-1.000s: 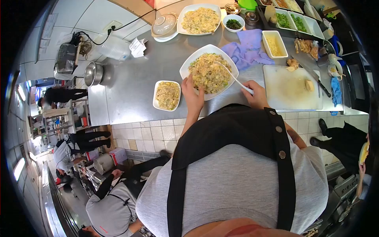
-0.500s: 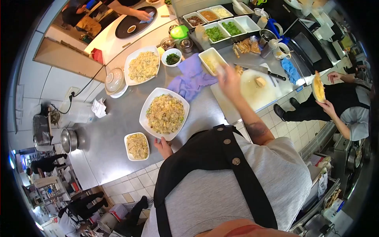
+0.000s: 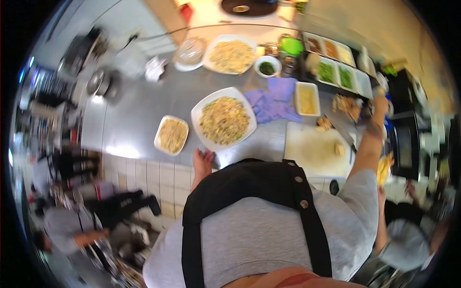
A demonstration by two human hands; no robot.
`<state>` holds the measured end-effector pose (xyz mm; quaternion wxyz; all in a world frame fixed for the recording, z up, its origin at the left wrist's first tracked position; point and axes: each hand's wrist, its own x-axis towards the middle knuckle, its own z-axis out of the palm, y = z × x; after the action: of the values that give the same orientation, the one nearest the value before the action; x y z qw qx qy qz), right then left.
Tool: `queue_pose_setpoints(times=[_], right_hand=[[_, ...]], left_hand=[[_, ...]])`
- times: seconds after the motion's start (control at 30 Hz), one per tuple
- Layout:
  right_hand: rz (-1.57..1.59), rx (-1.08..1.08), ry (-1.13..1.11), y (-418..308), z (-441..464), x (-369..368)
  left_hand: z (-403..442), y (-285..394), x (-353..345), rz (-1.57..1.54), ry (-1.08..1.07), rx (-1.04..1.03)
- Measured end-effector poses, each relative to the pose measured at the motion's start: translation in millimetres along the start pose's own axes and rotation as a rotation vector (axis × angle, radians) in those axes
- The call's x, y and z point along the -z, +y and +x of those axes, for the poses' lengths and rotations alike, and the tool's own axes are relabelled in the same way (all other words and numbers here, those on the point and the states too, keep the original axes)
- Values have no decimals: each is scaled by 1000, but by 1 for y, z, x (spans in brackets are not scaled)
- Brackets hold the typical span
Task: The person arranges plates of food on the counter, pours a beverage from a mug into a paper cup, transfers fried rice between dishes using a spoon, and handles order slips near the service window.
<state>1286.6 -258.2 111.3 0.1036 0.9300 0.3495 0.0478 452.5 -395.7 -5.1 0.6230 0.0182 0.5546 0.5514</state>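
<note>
My left hand [image 3: 204, 161] is beside the near edge of a large white bowl [image 3: 196, 120] heaped with fried rice. Its thumb and fingers look apart, and nothing shows in them; whether they touch the rim I cannot tell. A smaller white dish [image 3: 163, 149] of rice stands to the left. Far to the right, my right hand [image 3: 381, 104] is stretched out at the end of the counter, near the seasoning containers and dark cookware. Blur hides its fingers and anything they may hold. Below that arm lie a white cutting board [image 3: 309, 151] with a pale chunk [image 3: 339, 149], and a knife [image 3: 342, 133].
A purple cloth [image 3: 269, 105] and a dish of yellowish shreds [image 3: 307, 100] lie mid-counter. Behind stand an egg-coloured rice dish [image 3: 208, 58], a bowl of dark greens [image 3: 267, 66] and topping trays [image 3: 345, 77]. Co-workers [image 3: 67, 225] are behind on both sides.
My right hand has swung from above the cutting board to the far right end of the counter. The camera view has turned. My left hand stays beside the large bowl.
</note>
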Motion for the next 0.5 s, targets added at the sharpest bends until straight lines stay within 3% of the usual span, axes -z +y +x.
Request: queue_pose_setpoints(times=[0.03,0.07,0.13,0.17,0.23,0.27,0.3,0.33,0.37,0.43,0.5], right_hand=[[40,-246,49,-33,-57,57],[148,-290,94,-64,-112,114],[190,-110,298,-84,-145,129],[315,12,580,-100,-175,137],[554,369,849,-130,-204,115],[873,370,557,-166,-261,133],[987,577,545,-191,-276,101],[1227,691,63,-214,-279,42],[1332,856,-308,-240,-329,57],[1191,809,-623,-279,-386,42],[1276,813,-762,-306,-424,29]], left_hand=[[1,7,8,-89,45,-84],[-1,17,10,-158,121,-133],[-6,44,8,-276,248,-226],[1,53,16,-290,212,-260],[19,66,36,-300,127,-316],[14,76,29,-295,188,-266],[18,78,30,-234,195,-289],[25,80,32,-167,199,-310],[31,84,33,-97,201,-329],[38,98,33,-101,216,-329],[52,112,39,-22,192,-338]])
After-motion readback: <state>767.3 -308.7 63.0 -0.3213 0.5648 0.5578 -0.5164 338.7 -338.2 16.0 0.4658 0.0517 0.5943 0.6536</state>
